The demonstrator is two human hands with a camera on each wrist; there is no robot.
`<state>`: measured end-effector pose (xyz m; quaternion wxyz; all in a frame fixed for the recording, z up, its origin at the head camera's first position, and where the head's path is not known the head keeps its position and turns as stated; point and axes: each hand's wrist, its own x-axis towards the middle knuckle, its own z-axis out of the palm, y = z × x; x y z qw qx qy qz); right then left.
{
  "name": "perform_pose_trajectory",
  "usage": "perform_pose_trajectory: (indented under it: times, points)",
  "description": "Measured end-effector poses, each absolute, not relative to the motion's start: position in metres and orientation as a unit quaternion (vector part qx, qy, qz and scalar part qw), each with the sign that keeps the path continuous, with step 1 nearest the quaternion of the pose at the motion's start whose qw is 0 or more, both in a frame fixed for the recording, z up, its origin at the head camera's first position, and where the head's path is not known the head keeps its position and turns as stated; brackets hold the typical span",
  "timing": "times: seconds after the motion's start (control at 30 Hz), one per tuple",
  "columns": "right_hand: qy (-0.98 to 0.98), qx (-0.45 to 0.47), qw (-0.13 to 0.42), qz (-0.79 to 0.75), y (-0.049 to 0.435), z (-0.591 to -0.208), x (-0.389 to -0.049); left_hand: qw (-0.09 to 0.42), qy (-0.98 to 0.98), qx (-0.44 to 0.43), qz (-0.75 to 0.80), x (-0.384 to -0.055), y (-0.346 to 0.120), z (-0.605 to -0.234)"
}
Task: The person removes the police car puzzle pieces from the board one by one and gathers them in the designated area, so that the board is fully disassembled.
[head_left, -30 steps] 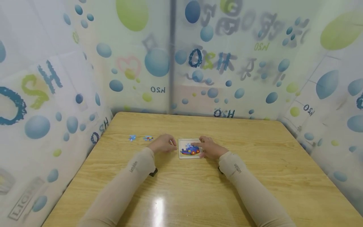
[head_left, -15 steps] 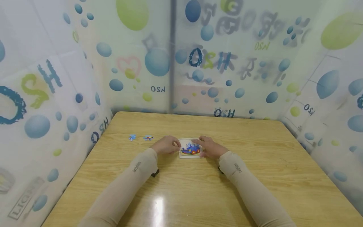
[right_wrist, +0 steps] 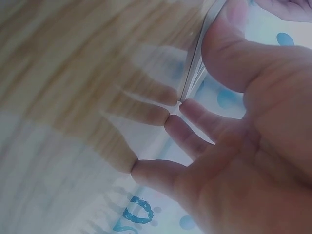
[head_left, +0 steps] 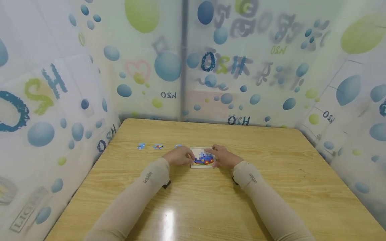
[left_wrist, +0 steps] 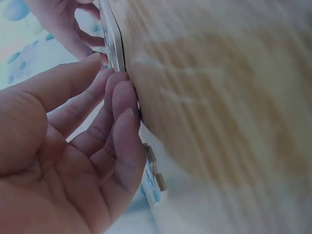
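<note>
A small pale-framed picture puzzle board with a blue boat-like picture and red wheels lies flat between my hands. My left hand is at its left edge, thumb and index bent over the rim. In the left wrist view the other fingers are curled beside the board's edge; whether they pinch a piece is hidden. My right hand rests at the right edge, index finger reaching over the board. Seen from the right wrist, its thumb lies along the board's side and the spread fingers touch the table.
Several loose puzzle pieces lie left of the board: a blue one, a multicoloured one and another blue one just behind my left hand. The wooden table meets patterned curtains at the back and sides.
My left hand has moved a little right, from beside the board onto its left edge, uncovering the blue piece behind it. My right hand has stayed in place.
</note>
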<state>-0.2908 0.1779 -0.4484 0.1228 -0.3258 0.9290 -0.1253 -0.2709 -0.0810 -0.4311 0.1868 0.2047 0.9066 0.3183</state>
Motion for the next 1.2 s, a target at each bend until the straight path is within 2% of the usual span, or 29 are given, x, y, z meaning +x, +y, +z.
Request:
perform_pose_trajectory:
  times: [0.23,0.4,1.2]
  points:
    - [0.932,-0.313,0.128,-0.132,0.176,-0.446,-0.290,0.177,0.915,0.190,0.310,-0.274,-0.079,-0.432]
    - [0.934,-0.317,0.108,-0.122,0.176,-0.446,-0.291,0.169,0.920,0.175,0.307,-0.279,-0.072,-0.431]
    - [0.920,-0.343,0.096,-0.162,0.178,-0.450,-0.294,0.191,0.915,0.176,0.307,-0.285,-0.050,-0.429]
